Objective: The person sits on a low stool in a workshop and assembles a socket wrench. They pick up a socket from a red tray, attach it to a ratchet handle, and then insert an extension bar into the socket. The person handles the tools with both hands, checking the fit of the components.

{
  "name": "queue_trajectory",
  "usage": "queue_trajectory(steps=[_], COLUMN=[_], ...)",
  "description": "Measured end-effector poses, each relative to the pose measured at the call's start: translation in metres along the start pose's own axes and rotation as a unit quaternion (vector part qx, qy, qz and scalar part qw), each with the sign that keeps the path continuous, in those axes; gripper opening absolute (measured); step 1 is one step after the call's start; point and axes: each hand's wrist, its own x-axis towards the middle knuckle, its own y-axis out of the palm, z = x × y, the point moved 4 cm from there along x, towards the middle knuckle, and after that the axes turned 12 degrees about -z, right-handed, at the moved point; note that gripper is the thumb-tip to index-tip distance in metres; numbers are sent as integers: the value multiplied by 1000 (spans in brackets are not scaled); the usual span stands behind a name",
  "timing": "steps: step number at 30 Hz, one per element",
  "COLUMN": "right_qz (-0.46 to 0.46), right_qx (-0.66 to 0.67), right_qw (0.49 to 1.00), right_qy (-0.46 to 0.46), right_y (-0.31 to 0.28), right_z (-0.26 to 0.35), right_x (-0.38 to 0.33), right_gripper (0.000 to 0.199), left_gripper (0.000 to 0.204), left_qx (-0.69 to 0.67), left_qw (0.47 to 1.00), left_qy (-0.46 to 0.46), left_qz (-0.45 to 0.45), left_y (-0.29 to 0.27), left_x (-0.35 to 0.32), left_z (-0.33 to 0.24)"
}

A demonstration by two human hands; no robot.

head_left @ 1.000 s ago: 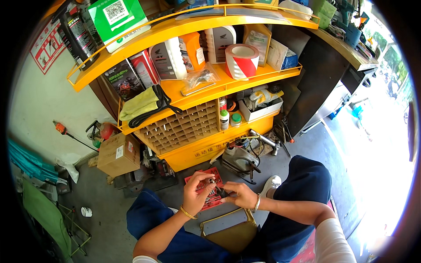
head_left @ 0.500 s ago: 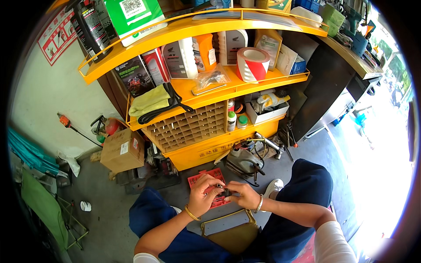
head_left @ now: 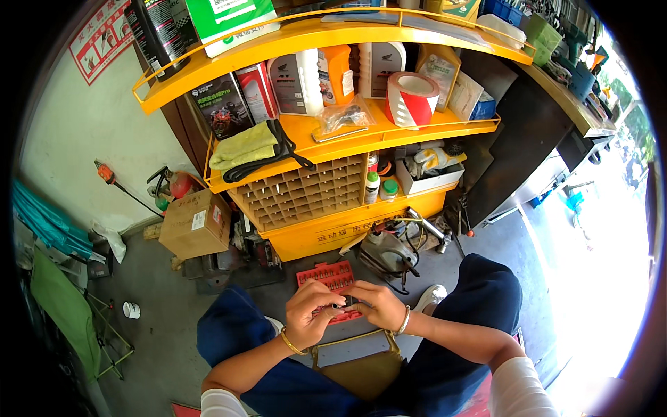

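In front of my knees my two hands meet over a red socket case, its lid or tray lined with several small metal pieces. My left hand is closed, pinching a small metal socket whose round end shows between thumb and fingers. Against it from the right comes my right hand, fingers bent in a pinch; a small dark piece shows by its fingertips, partly hidden. Both hands cover the lower part of the case.
Close ahead stands a yellow shelf unit with bottles and a red-and-white tape roll. A grey metal container with hoses sits on the floor beyond the case. Left are a cardboard box and a green folding chair.
My hands have come closer together, and the left hand has shifted slightly left and down. The socket has turned in its fingers. More of the case's far part shows as the view has shifted.
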Motion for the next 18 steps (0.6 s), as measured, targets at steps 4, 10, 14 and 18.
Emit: queue_trajectory(steps=[4,10,14,18], right_qz=[15,-37,-75,-80], right_qx=[-49,3,-3,23], right_qw=[999,993,994,992], right_qy=[8,110,76,93], right_y=[3,0,-7,-16], right_z=[-10,-29,-26,-19], right_x=[0,-7,6,14], right_gripper=[37,32,31,33], left_gripper=[9,12,17,17], left_qx=[-45,-23,-98,-73], left_qw=[997,988,979,982], left_qy=[9,21,-127,-164], left_qz=[-65,-153,-123,-64], left_y=[-14,-48,-30,-23], left_x=[7,33,20,9], left_z=[-17,-16,23,32])
